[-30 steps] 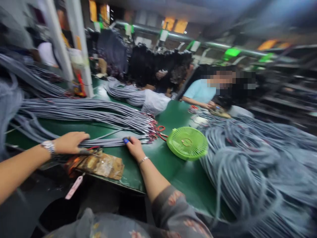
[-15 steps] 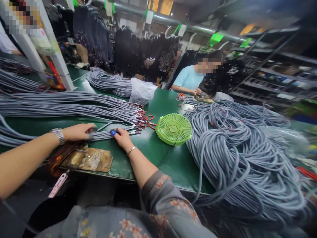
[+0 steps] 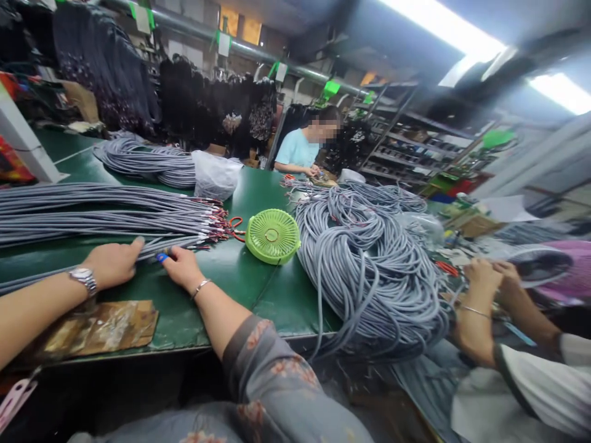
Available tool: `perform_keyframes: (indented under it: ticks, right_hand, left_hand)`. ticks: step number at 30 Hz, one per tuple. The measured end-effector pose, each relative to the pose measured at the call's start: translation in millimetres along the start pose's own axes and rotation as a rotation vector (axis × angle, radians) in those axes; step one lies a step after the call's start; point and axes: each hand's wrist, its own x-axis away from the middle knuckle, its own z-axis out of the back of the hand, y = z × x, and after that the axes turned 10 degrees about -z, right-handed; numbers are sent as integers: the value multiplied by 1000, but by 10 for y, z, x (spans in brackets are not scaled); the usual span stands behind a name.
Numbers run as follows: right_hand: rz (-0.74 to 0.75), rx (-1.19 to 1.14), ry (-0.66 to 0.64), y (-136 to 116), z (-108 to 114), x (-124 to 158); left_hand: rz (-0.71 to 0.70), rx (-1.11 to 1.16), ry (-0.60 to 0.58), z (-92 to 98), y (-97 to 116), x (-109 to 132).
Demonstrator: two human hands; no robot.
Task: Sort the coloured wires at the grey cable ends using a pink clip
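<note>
A loose grey sleeve (image 3: 284,366) printed with pinkish-red flowers stops partway down the right forearm at a plain, darker cuff (image 3: 236,339). A slim silvery bangle (image 3: 200,287) rings that wrist, and a bright blue band (image 3: 161,257) wraps one of the fingers (image 3: 172,264). The left wrist carries a silvery metal watch (image 3: 84,280).

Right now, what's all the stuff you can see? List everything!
Table: one, green, in front
Fan: one, green, on the table
Straight cables: many, grey, left of fan
Cable heap: one, grey, right of fan
Cable coil: one, grey, beyond straight cables
Plastic bag: one, whitish, beside coil
Looped tool: one, red, left of fan
Cardboard: one, brown, near edge
Hanging bundles: several, dark, back
Shelves: several, grey, back
Co-workers: two, blue top across, pale sleeve right
Left hand: one, silver watch, on straight cables
Right hand: one, grey sleeve, at straight cables
</note>
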Motion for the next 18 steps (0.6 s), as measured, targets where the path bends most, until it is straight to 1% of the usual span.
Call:
perform_keyframes:
  ticks: [2, 5, 8, 10, 11, 12, 13, 15, 16, 17, 18]
  right_hand:
    - [-18, 26, -19, -29, 9, 26]
    - [-25, 38, -63, -53, 0, 62]
    - [-18, 34, -93, -46, -23, 67]
    - [-4, 16, -111, -28, -35, 58]
    - [9, 8, -122, -18, -38, 54]
    - [21, 5, -132, -7, -39, 54]
    - [32, 10, -135, 4, -38, 56]
    - [44, 29, -124, 28, -32, 68]
    - [39, 32, -102, 43, -28, 74]
    - [47, 17, -76, 59, -25, 77]
    - [60, 5, -81, 78, -22, 78]
  left_hand:
    - [37, -7, -2, 125, 8, -33]
    - [90, 14, -21, 399, -43, -69]
    - [116, 94, 4, 680, -228, -86]
    - [150, 176, 71, 859, -374, -38]
    - [195, 217, 128, 952, -430, 21]
    - [260, 266, 207, 1051, -468, 107]
    - [294, 349, 300, 1158, -486, 220]
    - [370, 524, 544, 1385, -475, 504]
    - [375, 582, 658, 1494, -465, 665]
    - [381, 598, 757, 1588, -465, 832]
    - [409, 556, 858, 1656, -485, 1005]
